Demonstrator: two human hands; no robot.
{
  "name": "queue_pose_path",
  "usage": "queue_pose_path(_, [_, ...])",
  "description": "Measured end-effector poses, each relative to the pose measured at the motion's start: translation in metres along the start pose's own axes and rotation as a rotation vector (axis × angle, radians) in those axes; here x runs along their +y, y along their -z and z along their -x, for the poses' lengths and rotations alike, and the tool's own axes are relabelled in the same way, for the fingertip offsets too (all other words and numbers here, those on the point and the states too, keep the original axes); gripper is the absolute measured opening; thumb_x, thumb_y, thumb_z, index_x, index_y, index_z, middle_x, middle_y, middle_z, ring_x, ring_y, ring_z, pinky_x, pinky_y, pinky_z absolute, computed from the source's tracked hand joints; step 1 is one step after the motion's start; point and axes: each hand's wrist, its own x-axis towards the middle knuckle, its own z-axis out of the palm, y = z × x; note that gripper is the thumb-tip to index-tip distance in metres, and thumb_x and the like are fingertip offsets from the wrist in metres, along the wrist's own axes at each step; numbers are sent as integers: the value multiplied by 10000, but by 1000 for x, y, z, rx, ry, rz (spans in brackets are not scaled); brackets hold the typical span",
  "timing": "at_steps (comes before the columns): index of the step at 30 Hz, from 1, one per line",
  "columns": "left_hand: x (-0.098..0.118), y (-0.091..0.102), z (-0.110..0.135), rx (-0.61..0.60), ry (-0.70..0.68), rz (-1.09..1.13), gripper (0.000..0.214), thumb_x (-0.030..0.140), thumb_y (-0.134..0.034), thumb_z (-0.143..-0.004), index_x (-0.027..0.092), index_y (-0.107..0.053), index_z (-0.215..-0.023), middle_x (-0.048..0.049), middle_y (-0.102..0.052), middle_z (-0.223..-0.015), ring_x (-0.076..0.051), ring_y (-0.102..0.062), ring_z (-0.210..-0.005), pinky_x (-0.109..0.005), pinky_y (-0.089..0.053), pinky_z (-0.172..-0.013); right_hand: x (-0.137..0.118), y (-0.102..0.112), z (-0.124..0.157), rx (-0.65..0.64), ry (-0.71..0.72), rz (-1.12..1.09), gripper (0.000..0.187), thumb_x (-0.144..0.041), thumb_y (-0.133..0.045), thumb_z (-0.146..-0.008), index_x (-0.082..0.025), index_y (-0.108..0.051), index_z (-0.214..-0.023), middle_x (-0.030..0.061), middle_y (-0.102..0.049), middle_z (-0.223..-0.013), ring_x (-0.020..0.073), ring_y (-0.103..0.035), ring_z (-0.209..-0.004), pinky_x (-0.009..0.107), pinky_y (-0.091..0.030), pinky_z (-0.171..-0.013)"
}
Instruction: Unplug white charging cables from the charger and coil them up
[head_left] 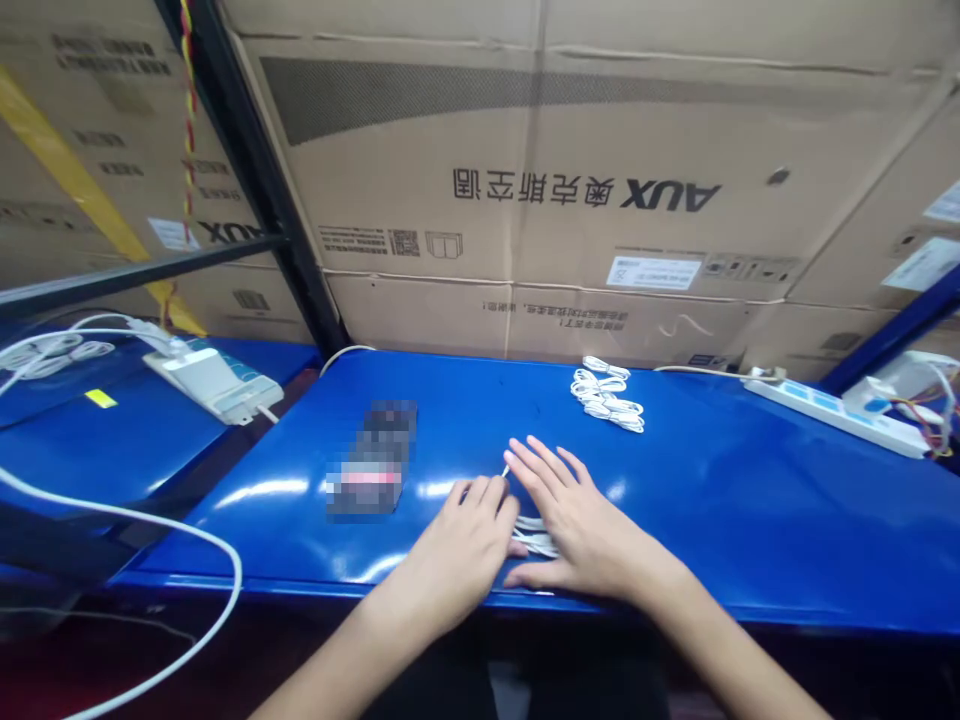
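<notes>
We find a blue table with a white cable at its near edge beneath both hands: light, limp, best held near its tip. Right grip lies open; left grip curled, closure unconfirmed.

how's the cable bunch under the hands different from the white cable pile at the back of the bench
The near white cable bunch sits at the bench's front edge under the left hand and right hand; the pile lies further back, untouched. The pile shows many loops, the near bunch only short straight strands. Both are white, on the blue bench.
</notes>
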Motion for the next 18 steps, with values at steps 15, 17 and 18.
queue_pose_path(15, [10,-5,-6,-51,133,70,221,116,-474,-964,116,-631,-1120,-144,-680,-1037,-321,-651,-930,-453,-539,-802,-22,-22,9,12,-146,254,285,-379,-501,-1041,-156,-664,-967,116,-659,-913,285,-610,-801,427,-513,-711])
queue_pose_path(17, [15,-4,-10,-61,135,69,243,78,-472,-933,111,-634,-1111,-145,-679,-1013,-325,-654,-899,-449,-541,-777,-24,-24,13,35,-159,250,283,-348,-480,-1049,-150,-665,-967,126,-656,-915,293,-610,-794,434,-513,-695])
queue_pose_path(18, [17,-3,-11,-70,133,69,238,56,-464,-916,115,-641,-1063,-142,-678,-978,-326,-655,-880,-446,-541,-760,-25,-24,16,41,-165,244,283,-337,-471,-1051,-151,-665,-961,127,-654,-908,296,-612,-789,435,-514,-688])
